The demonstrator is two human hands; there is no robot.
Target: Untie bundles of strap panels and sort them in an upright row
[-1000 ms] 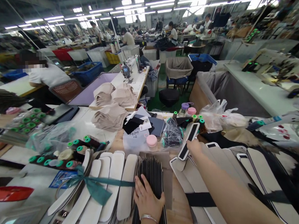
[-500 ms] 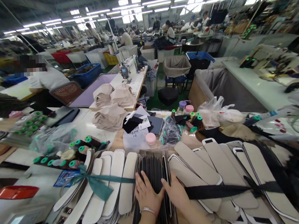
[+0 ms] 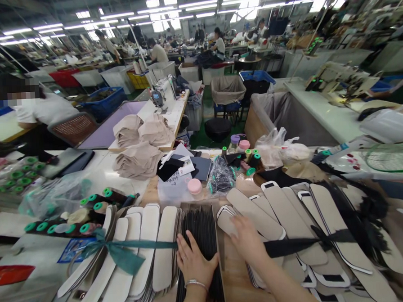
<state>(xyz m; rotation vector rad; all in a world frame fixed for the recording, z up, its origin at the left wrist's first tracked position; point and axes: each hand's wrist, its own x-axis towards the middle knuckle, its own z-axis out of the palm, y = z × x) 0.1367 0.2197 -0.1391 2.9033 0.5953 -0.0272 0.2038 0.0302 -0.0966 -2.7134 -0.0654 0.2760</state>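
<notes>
Left hand (image 3: 195, 264): fingers spread, flat against a tall stack of black strips (image 3: 201, 241), not closed around it. Silver bracelet (image 3: 196, 283) on that wrist. Right hand (image 3: 248, 241): fingers slightly apart, resting on beige strips with black edging (image 3: 250, 218); can't tell if they're gripping. Black strap (image 3: 294, 246) lies across a wider beige pile just beside that hand. Cream strips tied with green ribbon (image 3: 162, 243) sit immediately left of the black stack. All on a wooden table (image 3: 235, 275).
</notes>
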